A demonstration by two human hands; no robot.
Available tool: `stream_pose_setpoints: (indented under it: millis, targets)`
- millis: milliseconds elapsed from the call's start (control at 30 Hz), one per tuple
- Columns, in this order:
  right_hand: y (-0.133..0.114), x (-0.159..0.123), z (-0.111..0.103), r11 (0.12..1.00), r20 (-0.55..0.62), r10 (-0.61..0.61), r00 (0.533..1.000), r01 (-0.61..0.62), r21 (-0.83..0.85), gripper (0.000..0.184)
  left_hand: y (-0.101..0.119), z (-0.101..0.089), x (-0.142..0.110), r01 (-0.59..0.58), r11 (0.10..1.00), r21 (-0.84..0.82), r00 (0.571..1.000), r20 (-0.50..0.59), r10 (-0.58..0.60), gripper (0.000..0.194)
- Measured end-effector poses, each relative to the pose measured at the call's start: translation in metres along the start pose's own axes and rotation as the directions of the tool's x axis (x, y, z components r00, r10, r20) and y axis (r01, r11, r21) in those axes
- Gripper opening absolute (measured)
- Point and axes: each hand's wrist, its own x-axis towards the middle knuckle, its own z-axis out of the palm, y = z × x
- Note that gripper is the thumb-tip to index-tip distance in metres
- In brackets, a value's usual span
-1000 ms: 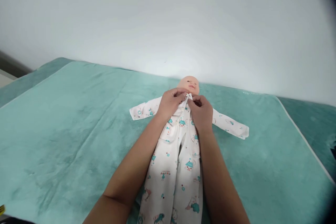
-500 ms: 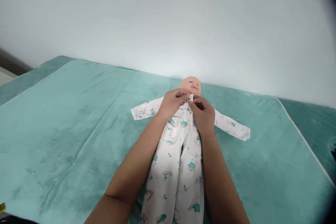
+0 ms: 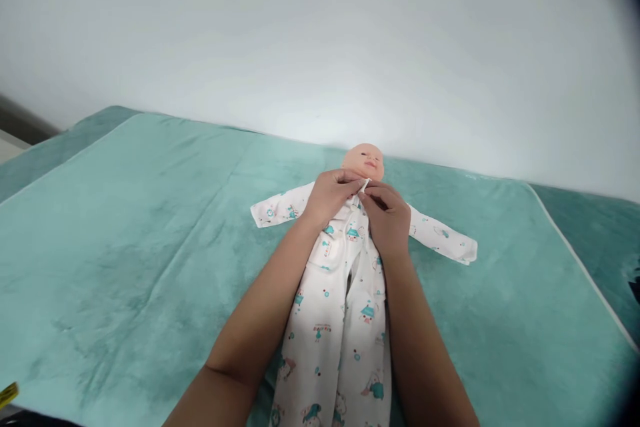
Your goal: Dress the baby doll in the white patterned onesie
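Note:
A baby doll (image 3: 363,161) lies on its back on a teal blanket (image 3: 150,227), head toward the wall. It wears a white romper (image 3: 340,307) printed with small teal figures, sleeves spread out to both sides. My left hand (image 3: 330,197) and my right hand (image 3: 387,217) meet at the collar just under the doll's chin. Both pinch the two front edges of the romper there, fingers closed on the cloth. The front opening gapes a little lower down, around the belly.
A plain white wall (image 3: 320,47) rises right behind the blanket's far edge. The blanket's white-piped right edge (image 3: 575,260) runs down the right side. A small yellow object (image 3: 7,393) shows at the lower left corner.
Both hands stay at the romper's collar with only slight finger shifts. The view has crept a little, so the doll sits slightly right of where it was.

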Motion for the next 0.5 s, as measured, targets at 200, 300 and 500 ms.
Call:
stream_pose_setpoints:
  millis: [200, 300, 500]
  targets:
    - [-0.002, -0.008, -0.004, 0.993, 0.101, -0.084, 0.991, 0.091, -0.071, 0.025, 0.006, -0.003, -0.001, -0.036, 0.998, 0.051, 0.995, 0.092, 0.032, 0.025]
    - [-0.001, -0.014, -0.007, 0.996, 0.123, -0.057, 0.991, 0.065, -0.066, 0.028, 0.008, -0.004, -0.002, -0.047, 0.998, 0.044, 0.992, 0.119, 0.041, 0.021]
    - [0.002, -0.019, -0.013, 0.998, 0.162, 0.058, 0.985, -0.052, -0.041, 0.031, 0.0, -0.003, 0.002, -0.077, 0.987, 0.143, 0.996, 0.054, 0.07, 0.023]
